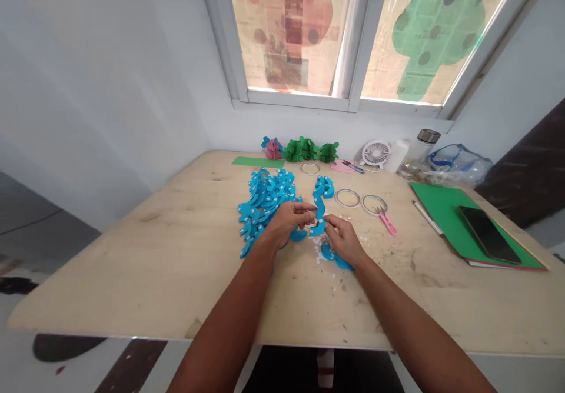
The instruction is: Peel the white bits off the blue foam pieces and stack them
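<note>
Between my two hands is a wavy blue paper piece (320, 206) with small white tabs on it, raised just over the table. My left hand (286, 222) pinches it at its left side. The fingertips of my right hand (343, 239) are closed at its lower right edge. Left of my left hand lies a large heap of blue curved paper pieces (267, 196) with white tabs. A few more blue pieces (327, 186) sit just beyond the held one. Other blue cutouts (338, 257) lie under and beside my right hand, among white paper scraps (318, 252).
Pink-handled scissors (388, 223) lie by rolls of tape (348, 198) on the wooden table (168, 246). Green paper figures (308, 149), a small fan (375, 153) and a glass bottle (417, 155) line the back. A phone (489, 234) rests on a green folder (445, 210) at right.
</note>
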The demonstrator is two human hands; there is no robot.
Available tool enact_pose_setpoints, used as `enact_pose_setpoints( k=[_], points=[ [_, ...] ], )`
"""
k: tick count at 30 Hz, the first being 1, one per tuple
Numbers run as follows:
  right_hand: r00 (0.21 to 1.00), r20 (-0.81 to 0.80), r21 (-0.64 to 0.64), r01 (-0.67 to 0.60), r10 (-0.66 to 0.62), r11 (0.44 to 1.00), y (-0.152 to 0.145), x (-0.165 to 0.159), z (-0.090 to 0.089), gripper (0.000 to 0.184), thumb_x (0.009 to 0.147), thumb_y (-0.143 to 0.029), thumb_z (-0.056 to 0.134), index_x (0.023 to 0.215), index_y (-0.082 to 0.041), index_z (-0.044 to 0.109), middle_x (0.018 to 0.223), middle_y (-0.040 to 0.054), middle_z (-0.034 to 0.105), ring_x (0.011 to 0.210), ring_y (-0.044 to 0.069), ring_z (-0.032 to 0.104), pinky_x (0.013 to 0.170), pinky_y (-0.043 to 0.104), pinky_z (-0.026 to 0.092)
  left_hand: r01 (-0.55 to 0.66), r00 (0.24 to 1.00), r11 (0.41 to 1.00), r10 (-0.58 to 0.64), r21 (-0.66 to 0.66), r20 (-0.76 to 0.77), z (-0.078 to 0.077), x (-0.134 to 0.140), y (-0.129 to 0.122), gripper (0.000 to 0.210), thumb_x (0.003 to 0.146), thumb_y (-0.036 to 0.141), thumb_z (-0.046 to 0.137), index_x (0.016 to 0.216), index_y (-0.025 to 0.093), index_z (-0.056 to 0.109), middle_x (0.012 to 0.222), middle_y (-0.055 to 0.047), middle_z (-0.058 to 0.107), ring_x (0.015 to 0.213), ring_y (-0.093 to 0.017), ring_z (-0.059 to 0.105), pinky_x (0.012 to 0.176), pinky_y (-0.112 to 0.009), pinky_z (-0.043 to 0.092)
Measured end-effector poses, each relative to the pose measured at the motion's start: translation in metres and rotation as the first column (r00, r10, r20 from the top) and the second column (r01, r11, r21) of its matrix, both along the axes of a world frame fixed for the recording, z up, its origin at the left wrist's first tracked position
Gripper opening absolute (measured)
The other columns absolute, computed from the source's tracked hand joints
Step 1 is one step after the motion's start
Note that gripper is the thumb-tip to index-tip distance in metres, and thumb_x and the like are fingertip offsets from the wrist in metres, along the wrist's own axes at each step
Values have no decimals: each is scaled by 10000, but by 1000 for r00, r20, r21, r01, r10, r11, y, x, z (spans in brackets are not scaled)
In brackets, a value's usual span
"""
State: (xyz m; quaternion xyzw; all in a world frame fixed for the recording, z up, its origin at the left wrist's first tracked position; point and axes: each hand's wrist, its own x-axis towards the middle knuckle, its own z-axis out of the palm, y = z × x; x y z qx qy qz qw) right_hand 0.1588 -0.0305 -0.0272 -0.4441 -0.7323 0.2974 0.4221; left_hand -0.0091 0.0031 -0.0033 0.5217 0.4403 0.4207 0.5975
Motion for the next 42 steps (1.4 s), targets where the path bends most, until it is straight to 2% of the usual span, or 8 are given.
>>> enact_pose_setpoints(
  k=[8, 19, 27, 33, 42],
  points=[
    [1000, 0, -3, -16, 16, 1000, -1, 0, -2, 216, 848, -285, 419, 734, -176, 567, 648, -3, 547, 652, 149, 500, 625, 239, 385, 13, 1000, 999, -13, -30, 9, 0, -2, 1, 301, 507, 284, 753, 750, 123, 677, 566, -16, 637, 519, -106, 539, 467, -200, 358],
    [1000, 9, -6, -17, 17, 1000, -3, -1, 2, 226, 848, -284, 405, 748, -177, 578, 663, 4, 559, 654, 153, 508, 630, 248, 392, 19, 1000, 999, -19, 40, -11, 6, -2, -2, 272, 504, 316, 747, 683, 133, 656, 514, 27, 564, 446, -64, 435, 431, -196, 327],
    [1000, 3, -17, -21, 21, 1000, -2, -1, 1, 226, 843, -273, 410, 713, -178, 568, 642, 6, 553, 688, 162, 522, 642, 253, 399, 53, 998, 998, -53, 27, 13, 5, -2, -1, 267, 509, 314, 746, 669, 129, 638, 564, -3, 613, 479, -80, 493, 456, -195, 364],
    [1000, -23, -43, -6, 5, 999, -1, -1, -1, 233, 834, -266, 416, 667, -171, 548, 677, 3, 555, 660, 145, 512, 633, 245, 395, 30, 999, 998, -32, 55, 37, 5, 0, -3, 259, 503, 293, 754, 656, 123, 634, 519, 14, 591, 458, -75, 478, 457, -198, 353],
    [999, -36, -70, 24, -27, 997, 1, -1, -5, 229, 827, -285, 425, 712, -169, 585, 655, -3, 558, 625, 138, 493, 591, 236, 387, -7, 997, 999, 4, 38, 75, -1, 3, -1, 226, 516, 262, 740, 674, 133, 641, 518, 17, 601, 458, -81, 492, 464, -203, 368]
  ],
)
